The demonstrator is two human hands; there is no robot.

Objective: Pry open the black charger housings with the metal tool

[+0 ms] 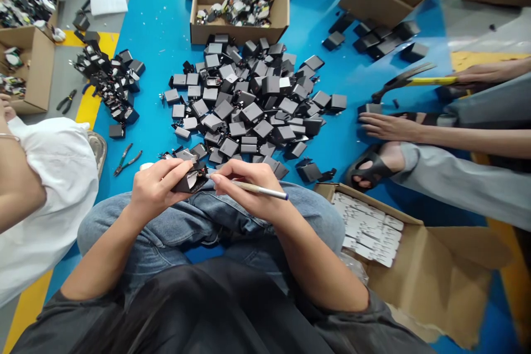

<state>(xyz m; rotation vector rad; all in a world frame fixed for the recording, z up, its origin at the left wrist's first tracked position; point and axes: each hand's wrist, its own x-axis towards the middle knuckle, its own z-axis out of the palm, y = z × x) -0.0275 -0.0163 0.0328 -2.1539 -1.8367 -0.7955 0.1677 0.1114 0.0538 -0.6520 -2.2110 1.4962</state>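
Observation:
Over my lap, my left hand (pixel 160 185) is closed around a black plastic casing (pixel 188 181), its open side showing pale and metallic parts inside. Between the fingers of my right hand (pixel 249 185) is a pen (pixel 261 190) with a blue end, held like a writing tool. Its tip reaches to the opened side of the casing; whether it touches the parts inside I cannot tell. Just beyond both hands spreads a large heap of similar black casings (pixel 253 112) on the blue floor.
A cardboard box (pixel 240 34) of loose parts stands behind the heap. Pliers (pixel 126 160) lie to the left, near a smaller pile (pixel 112 80). At right, a co-worker's hand (pixel 385 126) steadies a casing beneath a yellow-handled hammer (pixel 431 81). An opened carton (pixel 415 265) holds white pieces.

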